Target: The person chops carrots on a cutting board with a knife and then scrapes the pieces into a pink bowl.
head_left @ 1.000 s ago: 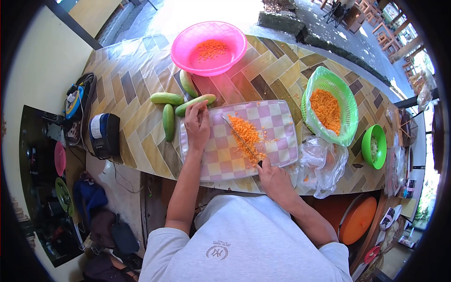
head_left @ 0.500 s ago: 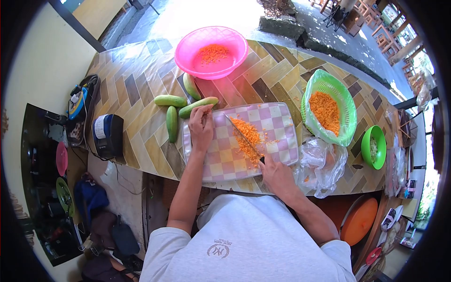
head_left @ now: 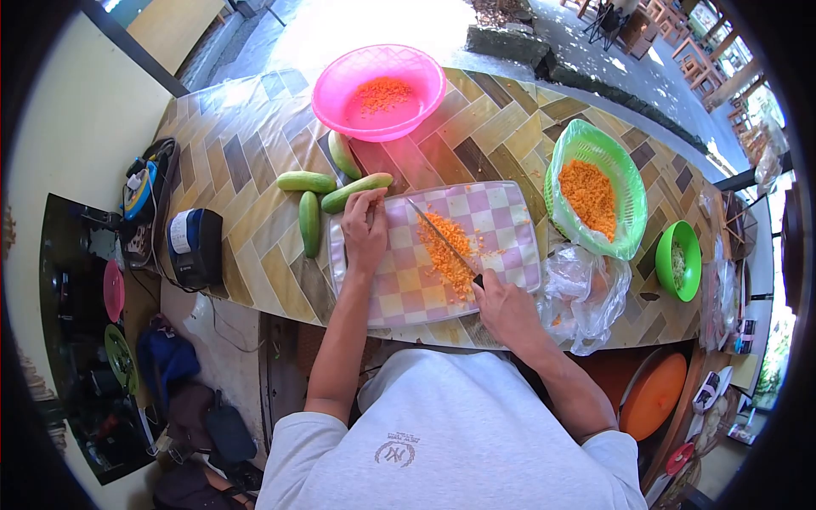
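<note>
My right hand (head_left: 507, 310) is wrapped around the dark handle of a knife (head_left: 446, 238). Its blade slants up and left across a heap of finely chopped orange carrot (head_left: 440, 265). Beneath lies a pink-and-white checkered cutting board (head_left: 399, 297). With bent fingers, my left hand (head_left: 365, 234) holds the board at its upper left edge. Close to those fingertips is a green cucumber (head_left: 357, 193). More cucumbers (head_left: 309, 223) lie to its left and just beyond it.
A pink bowl (head_left: 331, 102) with some chopped carrot stands at the far side. To the right are a bag-lined green basket (head_left: 633, 217) full of chopped carrot, a crumpled plastic bag (head_left: 582, 297) and a small green bowl (head_left: 693, 263). A dark device (head_left: 197, 246) sits at left.
The knife and my right hand have shifted slightly right, handle end first. My left hand stays at the board's edge. The whole view has tilted very slightly.
</note>
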Tool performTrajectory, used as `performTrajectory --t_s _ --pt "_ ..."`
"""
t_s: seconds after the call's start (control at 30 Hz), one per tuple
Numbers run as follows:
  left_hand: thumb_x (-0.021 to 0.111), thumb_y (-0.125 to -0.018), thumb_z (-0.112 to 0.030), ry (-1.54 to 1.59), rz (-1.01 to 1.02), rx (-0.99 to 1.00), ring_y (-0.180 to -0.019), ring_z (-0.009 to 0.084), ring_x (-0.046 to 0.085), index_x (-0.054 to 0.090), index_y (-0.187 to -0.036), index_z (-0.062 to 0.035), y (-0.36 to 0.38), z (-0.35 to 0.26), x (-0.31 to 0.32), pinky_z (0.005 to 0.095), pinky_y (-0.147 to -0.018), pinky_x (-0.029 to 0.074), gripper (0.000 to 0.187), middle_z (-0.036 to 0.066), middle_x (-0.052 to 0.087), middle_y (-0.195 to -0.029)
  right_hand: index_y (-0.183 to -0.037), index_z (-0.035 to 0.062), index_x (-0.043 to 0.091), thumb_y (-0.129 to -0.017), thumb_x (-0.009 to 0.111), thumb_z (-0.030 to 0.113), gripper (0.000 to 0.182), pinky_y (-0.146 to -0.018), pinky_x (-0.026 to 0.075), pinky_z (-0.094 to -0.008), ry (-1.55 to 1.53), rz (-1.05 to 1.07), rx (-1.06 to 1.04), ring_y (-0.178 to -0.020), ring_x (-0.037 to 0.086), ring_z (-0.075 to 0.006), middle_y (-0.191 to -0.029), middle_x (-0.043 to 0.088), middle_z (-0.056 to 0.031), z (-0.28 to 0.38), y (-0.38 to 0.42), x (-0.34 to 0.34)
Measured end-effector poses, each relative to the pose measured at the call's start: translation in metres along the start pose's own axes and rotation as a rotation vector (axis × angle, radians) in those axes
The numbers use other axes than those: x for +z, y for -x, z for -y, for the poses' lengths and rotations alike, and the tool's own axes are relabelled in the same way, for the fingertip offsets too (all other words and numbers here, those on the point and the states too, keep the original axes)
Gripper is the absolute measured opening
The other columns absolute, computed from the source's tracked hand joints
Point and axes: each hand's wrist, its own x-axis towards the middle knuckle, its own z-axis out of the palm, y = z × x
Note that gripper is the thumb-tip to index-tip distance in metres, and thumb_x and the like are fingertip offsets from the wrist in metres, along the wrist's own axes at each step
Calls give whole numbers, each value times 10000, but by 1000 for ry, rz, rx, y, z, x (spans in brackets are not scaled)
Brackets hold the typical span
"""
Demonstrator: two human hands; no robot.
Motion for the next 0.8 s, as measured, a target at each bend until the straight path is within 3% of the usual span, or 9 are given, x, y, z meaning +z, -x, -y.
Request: performTrajectory --t_s 0.17,0.37,0.6,0.8 --pt "599 -921 19 4 2 11 -868 233 659 689 -1056 13 -1 3 1 302 -781 531 162 141 642 -1009 -1013 9 490 -1002 523 300 293 -620 536 -549 9 -33 1 -694 671 -463 -699 656 -259 -8 -8 21" --pt "606 -928 -4 -16 4 27 -855 231 656 696 -1041 6 -3 5 -1 314 -765 523 145 133 649 -991 -1018 -1 498 -1007 515 297 299 -626 553 -531 18 -4 -8 -697 687 -438 -714 666 -254 0 -5 -2" --pt "605 -927 -2 -3 21 5 -852 227 654 698 -1042 0 -3 3 0 309 -759 515 148 125 653 -981 -980 21 491 -1005 521 308 290 -618 534 -549 27 -38 27 -697 670 -464 -719 655 -275 -14 -13 19" --pt "606 -922 6 -19 42 13 -860 234 657 697 -1046 -2 -3 1 -2 307 -763 519 154 129 653 -995 -988 8 506 -1010 505 331 324 -664 532 -557 -81 16 49 -737 669 -476 -745 658 -286 -12 -14 -1"
